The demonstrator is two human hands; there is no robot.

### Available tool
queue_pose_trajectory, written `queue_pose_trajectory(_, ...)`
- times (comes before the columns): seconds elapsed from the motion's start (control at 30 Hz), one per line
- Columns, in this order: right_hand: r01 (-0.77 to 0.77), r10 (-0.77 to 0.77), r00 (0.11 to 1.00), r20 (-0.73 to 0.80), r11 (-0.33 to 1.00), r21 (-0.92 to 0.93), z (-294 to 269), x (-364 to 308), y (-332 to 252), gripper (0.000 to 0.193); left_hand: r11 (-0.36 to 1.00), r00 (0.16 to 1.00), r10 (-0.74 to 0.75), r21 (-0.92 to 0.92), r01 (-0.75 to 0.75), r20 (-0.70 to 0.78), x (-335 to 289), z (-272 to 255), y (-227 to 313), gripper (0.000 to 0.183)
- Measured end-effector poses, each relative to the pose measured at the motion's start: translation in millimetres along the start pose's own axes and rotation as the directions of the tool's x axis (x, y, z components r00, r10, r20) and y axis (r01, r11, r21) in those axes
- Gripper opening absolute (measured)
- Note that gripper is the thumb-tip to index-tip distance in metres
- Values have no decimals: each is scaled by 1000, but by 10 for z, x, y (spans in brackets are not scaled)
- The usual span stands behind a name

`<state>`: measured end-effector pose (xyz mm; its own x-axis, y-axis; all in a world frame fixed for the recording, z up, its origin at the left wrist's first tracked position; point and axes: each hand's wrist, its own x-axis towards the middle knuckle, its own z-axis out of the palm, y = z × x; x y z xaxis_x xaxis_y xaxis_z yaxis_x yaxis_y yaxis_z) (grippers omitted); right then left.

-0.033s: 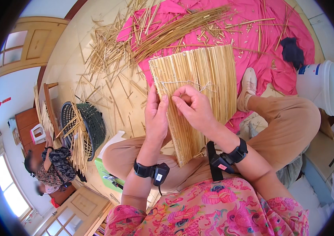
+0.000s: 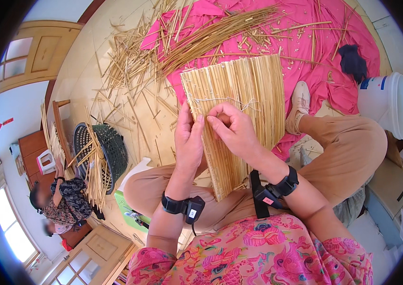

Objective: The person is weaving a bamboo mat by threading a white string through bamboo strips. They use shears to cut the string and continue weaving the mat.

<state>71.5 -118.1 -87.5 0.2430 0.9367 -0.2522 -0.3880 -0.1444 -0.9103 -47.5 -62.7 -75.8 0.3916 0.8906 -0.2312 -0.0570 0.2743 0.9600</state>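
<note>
A stiff mat of straw stalks point(image 2: 239, 90) stands tilted across my lap, its stalks side by side. White thread point(image 2: 211, 99) runs across its upper part and ends in a loose tangle on the right. My left hand point(image 2: 188, 137) grips the mat's left edge, thumb on the front face and fingers behind. Over the mat's face, close to that edge, my right hand point(image 2: 232, 126) is closed in a pinch with its fingers curled. What lies between those fingertips is too small to make out. Both wrists wear black straps with small devices.
A bundle of long stalks point(image 2: 215, 40) and cut bits lie on a pink cloth point(image 2: 325, 90). Loose straw litters the floor at the far left. A dark basket point(image 2: 111, 154) holds stalks, with another person point(image 2: 71, 199) beyond it. A white bucket point(image 2: 391, 104) stands right.
</note>
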Motion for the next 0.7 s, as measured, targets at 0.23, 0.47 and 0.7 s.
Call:
queue_pose_trajectory(0.23, 28, -28, 999, -40, 1000, 11, -35, -22, 111, 4, 985, 991, 111, 143, -99, -75, 99, -57, 64, 51)
queue_pose_trajectory(0.47, 65, -64, 991, -119, 998, 8, -337, -197, -275, 6, 855, 924, 354, 451, -258, -144, -62, 285, 688, 51)
queue_pose_trajectory(0.7, 233, -243, 916, -319, 970, -70, -552, -373, -475, 9, 619, 866, 485, 651, -439, 122, -338, 1056, 388, 65)
